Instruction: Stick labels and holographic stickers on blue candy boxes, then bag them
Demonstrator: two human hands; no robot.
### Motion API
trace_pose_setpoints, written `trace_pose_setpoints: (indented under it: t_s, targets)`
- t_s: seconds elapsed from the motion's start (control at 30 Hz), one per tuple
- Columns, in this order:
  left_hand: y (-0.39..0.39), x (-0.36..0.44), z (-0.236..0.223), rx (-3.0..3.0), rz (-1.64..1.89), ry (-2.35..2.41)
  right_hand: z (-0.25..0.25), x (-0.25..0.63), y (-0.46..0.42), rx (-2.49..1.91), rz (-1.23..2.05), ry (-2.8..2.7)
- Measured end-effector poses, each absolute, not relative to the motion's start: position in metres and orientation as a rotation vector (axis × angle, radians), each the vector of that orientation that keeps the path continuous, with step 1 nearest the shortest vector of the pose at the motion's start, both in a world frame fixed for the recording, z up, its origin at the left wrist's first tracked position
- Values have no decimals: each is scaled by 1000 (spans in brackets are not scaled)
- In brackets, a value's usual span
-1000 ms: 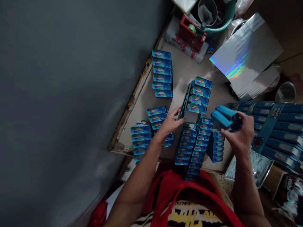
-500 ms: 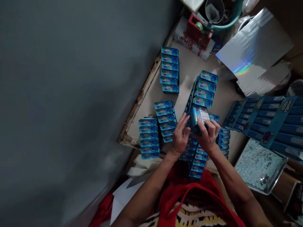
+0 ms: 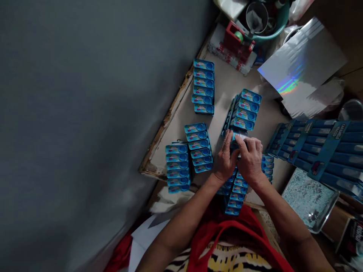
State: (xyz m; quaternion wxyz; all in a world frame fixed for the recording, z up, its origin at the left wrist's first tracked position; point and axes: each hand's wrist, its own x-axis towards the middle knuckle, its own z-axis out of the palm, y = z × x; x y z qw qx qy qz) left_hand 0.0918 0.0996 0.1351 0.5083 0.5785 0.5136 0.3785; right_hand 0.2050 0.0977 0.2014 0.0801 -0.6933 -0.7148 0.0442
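Blue packaging (image 3: 234, 141) — right hand (image 3: 250, 156) gripping it — left hand (image 3: 226, 160) alongside.

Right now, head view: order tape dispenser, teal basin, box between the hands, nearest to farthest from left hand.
1. Box: between left hand and right hand.
2. Tape dispenser: ahead, far up the table.
3. Teal basin: beyond it, ahead and right.

here's one left hand (image 3: 226, 161), one right hand (image 3: 251, 158), one blue pack (image 3: 234, 140) between them! four packs (image 3: 245, 114) just beyond, six in the wall-side row (image 3: 203, 91), six in the middle row (image 3: 199, 144), six in the lower left row (image 3: 177, 165)! one tape dispenser (image 3: 233, 42), one teal basin (image 3: 268, 37); packs near the wrists (image 3: 238, 197), too hidden to count!
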Motion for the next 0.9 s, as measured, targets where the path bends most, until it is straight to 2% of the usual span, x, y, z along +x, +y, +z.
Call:
trace_pose_setpoints:
  t_s: [0.2,0.37,0.53,0.63,0.7,0.8,0.9]
  targets:
    - [94,96,135,1425,911,1357,190,219,99,-1969,168,-2174]
    - [111,98,132,1560,885,1438,186,238,116,-1878,372,-2285]
    - [125,103,116,1453,990,1421,169,236,116,-1975,325,-2227]
    - [135,95,120,1199,1057,1425,170,239,109,-2032,393,-2051]
    - [149,86,125,1067,1084,1348,174,248,109,-1954,577,-1882]
    - [182,78,127,1020,1077,1162,169,257,125,-1797,894,-1399]
    - [211,91,120,1003,928,1049,150,249,157,-1627,1119,-893]
